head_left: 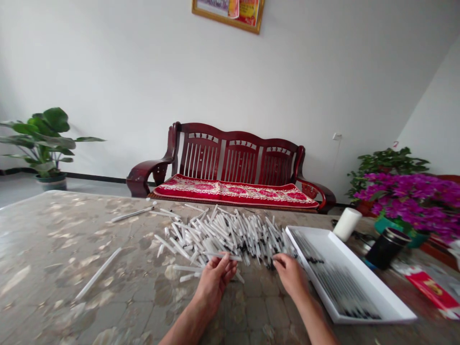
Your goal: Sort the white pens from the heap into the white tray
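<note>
A large heap of white plastic pen tubes (223, 237) with black tips lies on the marbled tabletop (72, 239). My left hand (213, 282) is in front of the heap, its fingers pinching a single white tube (230, 257). My right hand (290, 275) is at the heap's right edge, with its fingertips among the tubes. Whatever lies under those fingertips is hidden. To its right is a white tray (370, 273) holding pens in tight parallel rows (334, 278).
A few loose tubes (97, 273) lie left of the heap. Past the tray stand a white cylinder (347, 224), a black cup (388, 247) and a magenta flowering plant (409, 203). A red packet (433, 290) lies at the right. A wooden sofa (237, 163) stands beyond the table.
</note>
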Action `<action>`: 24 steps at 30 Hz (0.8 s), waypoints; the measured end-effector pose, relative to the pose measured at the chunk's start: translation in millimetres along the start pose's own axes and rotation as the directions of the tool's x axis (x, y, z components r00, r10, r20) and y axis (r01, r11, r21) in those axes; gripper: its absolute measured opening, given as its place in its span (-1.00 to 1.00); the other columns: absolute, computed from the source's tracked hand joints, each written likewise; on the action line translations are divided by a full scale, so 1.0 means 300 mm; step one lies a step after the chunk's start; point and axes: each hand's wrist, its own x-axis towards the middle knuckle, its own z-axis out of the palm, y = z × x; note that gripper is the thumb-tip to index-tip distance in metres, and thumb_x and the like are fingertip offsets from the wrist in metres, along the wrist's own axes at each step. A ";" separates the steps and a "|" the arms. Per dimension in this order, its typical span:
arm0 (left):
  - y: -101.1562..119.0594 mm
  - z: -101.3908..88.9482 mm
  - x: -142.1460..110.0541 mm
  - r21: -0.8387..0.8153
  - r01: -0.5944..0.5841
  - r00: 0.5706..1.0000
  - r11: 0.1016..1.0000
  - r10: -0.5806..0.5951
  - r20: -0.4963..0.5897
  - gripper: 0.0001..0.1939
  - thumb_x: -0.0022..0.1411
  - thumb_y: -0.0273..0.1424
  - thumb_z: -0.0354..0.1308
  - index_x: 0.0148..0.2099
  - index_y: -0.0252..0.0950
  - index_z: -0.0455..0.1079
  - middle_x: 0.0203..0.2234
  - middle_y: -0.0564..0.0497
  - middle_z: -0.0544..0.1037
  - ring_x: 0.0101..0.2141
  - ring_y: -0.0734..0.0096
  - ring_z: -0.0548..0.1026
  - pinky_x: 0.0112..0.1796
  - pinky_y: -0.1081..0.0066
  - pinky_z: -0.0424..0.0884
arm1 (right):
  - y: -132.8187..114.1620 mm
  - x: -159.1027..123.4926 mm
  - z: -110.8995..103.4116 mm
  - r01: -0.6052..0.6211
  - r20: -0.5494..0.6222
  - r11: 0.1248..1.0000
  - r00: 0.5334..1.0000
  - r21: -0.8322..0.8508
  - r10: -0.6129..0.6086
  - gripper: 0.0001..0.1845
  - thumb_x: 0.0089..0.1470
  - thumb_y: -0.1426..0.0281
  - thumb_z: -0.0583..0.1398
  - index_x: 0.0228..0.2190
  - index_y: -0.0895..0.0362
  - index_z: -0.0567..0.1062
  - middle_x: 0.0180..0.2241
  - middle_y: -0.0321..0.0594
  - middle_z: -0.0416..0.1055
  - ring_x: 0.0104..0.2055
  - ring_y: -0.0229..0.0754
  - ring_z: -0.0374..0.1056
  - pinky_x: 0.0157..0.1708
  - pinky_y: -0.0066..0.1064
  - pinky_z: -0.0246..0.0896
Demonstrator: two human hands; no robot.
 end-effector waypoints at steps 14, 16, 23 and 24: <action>-0.003 -0.010 0.008 0.021 -0.007 1.000 1.000 0.008 -0.025 -0.89 0.23 -0.62 0.23 -0.34 -0.35 0.43 -0.55 0.01 0.59 -0.51 0.50 0.60 -0.42 0.55 0.57 | -0.054 -0.052 -0.008 0.155 0.186 0.822 0.981 -0.548 -0.061 -0.85 0.15 0.56 0.15 -0.32 0.10 0.50 -0.23 -0.16 0.51 -0.15 -0.08 0.47 -0.18 -0.37 0.24; -0.004 -0.009 0.004 0.030 0.000 1.000 1.000 0.001 -0.026 -0.89 0.21 -0.61 0.25 -0.34 -0.35 0.44 -0.55 0.02 0.59 -0.51 0.49 0.60 -0.42 0.55 0.57 | -0.061 -0.055 -0.004 0.177 0.210 0.806 0.975 -0.565 -0.067 -0.81 0.15 0.59 0.13 -0.28 0.11 0.49 -0.21 -0.15 0.51 -0.11 -0.07 0.46 -0.16 -0.37 0.23; -0.001 -0.003 0.001 0.033 0.013 0.999 0.999 -0.011 -0.040 -0.87 0.21 -0.62 0.24 -0.37 -0.34 0.43 -0.57 0.03 0.57 -0.52 0.49 0.60 -0.44 0.54 0.57 | -0.065 -0.063 0.009 0.219 0.224 0.778 0.969 -0.589 -0.103 -0.76 0.16 0.61 0.10 -0.25 0.10 0.49 -0.19 -0.15 0.50 -0.10 -0.07 0.44 -0.18 -0.36 0.21; 0.000 -0.002 0.000 0.031 0.015 0.999 0.999 -0.014 -0.038 -0.86 0.21 -0.63 0.24 -0.37 -0.35 0.43 -0.57 0.03 0.57 -0.52 0.48 0.60 -0.44 0.54 0.57 | -0.063 -0.063 0.010 0.219 0.224 0.781 0.969 -0.585 -0.105 -0.78 0.16 0.59 0.11 -0.25 0.10 0.49 -0.19 -0.15 0.50 -0.10 -0.07 0.44 -0.18 -0.36 0.21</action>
